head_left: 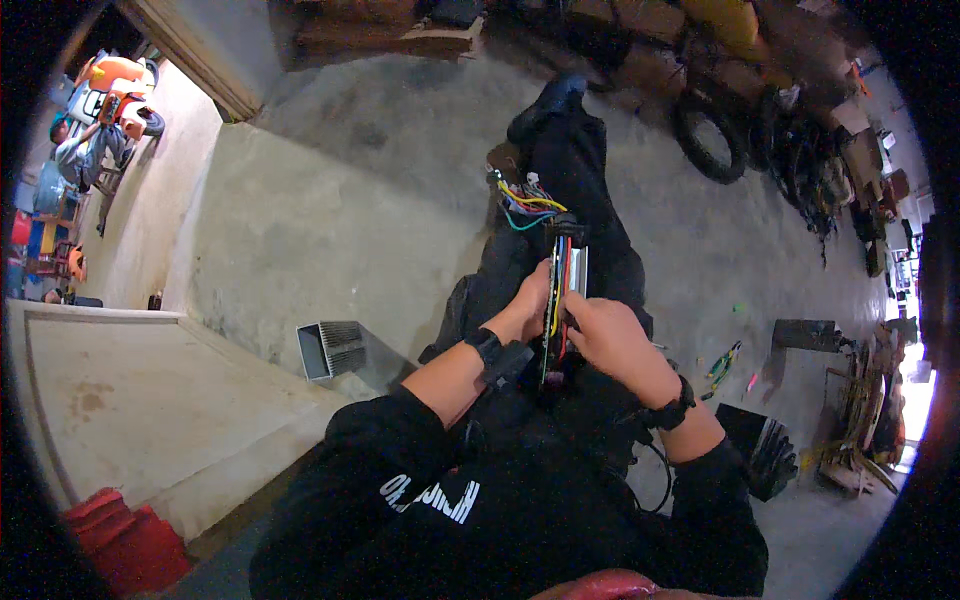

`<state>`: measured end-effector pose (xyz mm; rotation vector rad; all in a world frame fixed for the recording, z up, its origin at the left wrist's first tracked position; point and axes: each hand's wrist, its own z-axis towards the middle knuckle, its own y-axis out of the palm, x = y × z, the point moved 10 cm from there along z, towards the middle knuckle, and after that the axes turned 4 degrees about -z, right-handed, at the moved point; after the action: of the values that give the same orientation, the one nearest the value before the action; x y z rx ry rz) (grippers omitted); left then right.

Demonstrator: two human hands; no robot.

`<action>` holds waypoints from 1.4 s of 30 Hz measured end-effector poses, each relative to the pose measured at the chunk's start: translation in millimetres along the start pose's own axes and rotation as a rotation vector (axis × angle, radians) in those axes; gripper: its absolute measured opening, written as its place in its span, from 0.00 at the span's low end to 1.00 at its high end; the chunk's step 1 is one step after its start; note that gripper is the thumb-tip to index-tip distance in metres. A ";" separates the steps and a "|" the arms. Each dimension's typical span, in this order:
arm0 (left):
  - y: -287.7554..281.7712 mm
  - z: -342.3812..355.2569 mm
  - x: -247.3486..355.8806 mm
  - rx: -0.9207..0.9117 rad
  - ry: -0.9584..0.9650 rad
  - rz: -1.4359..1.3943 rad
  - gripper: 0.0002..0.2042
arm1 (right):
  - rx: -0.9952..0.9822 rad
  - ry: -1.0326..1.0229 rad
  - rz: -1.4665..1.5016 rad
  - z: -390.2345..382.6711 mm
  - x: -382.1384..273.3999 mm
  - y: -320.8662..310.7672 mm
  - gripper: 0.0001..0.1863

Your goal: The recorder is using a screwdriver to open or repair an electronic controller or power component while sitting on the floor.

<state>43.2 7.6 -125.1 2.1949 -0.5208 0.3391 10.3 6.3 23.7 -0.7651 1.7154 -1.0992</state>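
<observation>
Over my lap, a long narrow circuit board point(547, 350) stands on edge, with a silver metal strip point(578, 270) beside it. My left hand point(532, 303) is closed around the board's left side. Closed too, my right hand point(612, 338) bends its fingers onto the red and yellow wires point(563, 338) that run along the board; its fingertips are partly hidden. From the far end, a bundle of yellow, red and teal wires point(535, 207) with white connectors spreads over my leg.
A finned metal housing point(335, 350) lies on the floor to the left. Pliers point(722, 370) and a dark finned block point(757, 448) lie at right. A tyre point(710, 140) and clutter line the far right. Through the doorway, a person point(75, 155) is beside an orange-white motorbike point(112, 90).
</observation>
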 end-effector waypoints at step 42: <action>-6.4 17.9 -6.2 -0.066 -0.007 -0.054 0.17 | 0.488 -0.209 0.449 -37.2 -14.0 -73.3 0.19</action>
<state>41.9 -1.3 -143.0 2.1426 -0.4689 0.2810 -17.5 0.9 102.1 -0.1659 1.2800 -1.0184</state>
